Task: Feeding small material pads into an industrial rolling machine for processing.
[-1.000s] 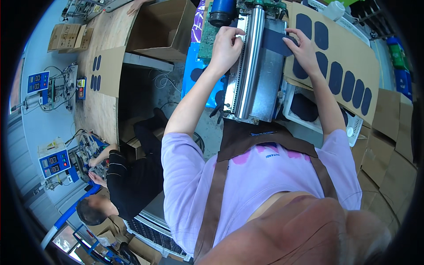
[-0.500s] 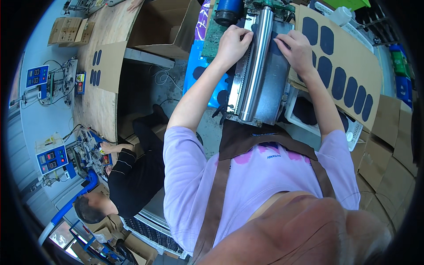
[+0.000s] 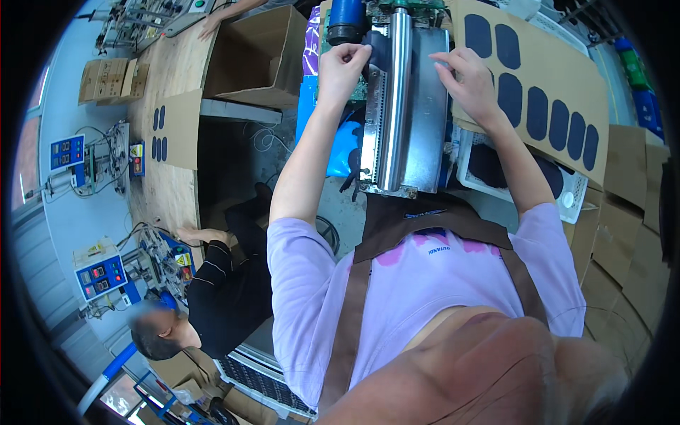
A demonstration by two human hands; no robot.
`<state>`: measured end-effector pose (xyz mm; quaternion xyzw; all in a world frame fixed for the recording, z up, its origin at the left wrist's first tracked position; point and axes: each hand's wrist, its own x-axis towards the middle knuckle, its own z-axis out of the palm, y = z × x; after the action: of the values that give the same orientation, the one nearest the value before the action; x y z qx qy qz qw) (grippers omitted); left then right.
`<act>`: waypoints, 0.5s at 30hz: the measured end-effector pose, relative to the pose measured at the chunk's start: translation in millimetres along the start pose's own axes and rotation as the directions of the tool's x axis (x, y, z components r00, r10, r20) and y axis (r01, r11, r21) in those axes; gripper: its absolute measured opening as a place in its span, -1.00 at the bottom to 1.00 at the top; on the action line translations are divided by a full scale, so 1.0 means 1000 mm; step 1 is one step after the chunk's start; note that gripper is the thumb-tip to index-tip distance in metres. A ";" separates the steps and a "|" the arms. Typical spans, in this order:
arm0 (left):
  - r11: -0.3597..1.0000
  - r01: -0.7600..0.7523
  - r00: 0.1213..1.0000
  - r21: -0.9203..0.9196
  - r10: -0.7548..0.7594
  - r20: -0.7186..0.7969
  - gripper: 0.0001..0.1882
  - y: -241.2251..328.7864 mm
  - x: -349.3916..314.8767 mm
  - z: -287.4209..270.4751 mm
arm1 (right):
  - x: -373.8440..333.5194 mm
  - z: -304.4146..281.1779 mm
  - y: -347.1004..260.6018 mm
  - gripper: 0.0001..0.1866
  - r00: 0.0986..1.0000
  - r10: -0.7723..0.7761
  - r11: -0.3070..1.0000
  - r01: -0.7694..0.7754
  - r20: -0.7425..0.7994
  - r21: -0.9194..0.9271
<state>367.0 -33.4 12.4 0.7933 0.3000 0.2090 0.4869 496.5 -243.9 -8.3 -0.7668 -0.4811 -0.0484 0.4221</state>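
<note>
A machine with a shiny metal roller stands in front of me, with a smooth metal plate on the roller's right. My left hand is closed in a pinch at the left edge of a dark, rounded flat piece. That piece lies at the far left side of the roller, partly behind my fingers. Above the plate's right edge is my right hand, its fingers apart and nothing in them.
A cardboard sheet with several dark oval pieces lies to the right. Below it is a white basket of dark pieces. Leftward are an open carton, a wooden table and a seated co-worker. Another person's hand touches the table.
The dark piece has passed from the roller's right side to its left. My left hand has moved left with it, and my right hand has let go and opened. The whole view has shifted slightly.
</note>
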 end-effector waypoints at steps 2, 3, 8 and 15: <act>1.000 -0.011 1.000 0.001 0.011 -0.007 -0.71 0.007 -0.001 0.000 | -0.005 -0.004 -0.001 -0.79 1.000 0.001 1.000 -0.001 -0.009 0.021; 1.000 -0.015 1.000 -0.004 0.015 -0.027 -0.72 0.010 -0.002 -0.001 | -0.007 -0.006 -0.001 -0.78 1.000 -0.008 0.999 0.008 -0.008 0.044; 0.993 -0.097 0.991 0.070 0.103 -0.085 -0.76 0.031 -0.006 -0.002 | -0.015 -0.023 -0.008 -0.78 0.995 0.073 0.975 -0.086 0.071 0.203; 0.826 -0.499 0.850 0.261 0.525 -0.038 -0.92 0.071 -0.025 0.031 | -0.020 -0.038 -0.001 -0.65 0.873 0.246 0.508 -0.486 0.421 0.711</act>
<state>387.4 -94.8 62.0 0.8852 0.1251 0.3366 0.2957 497.5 -283.8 6.8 -0.5777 -0.3275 0.3669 0.6514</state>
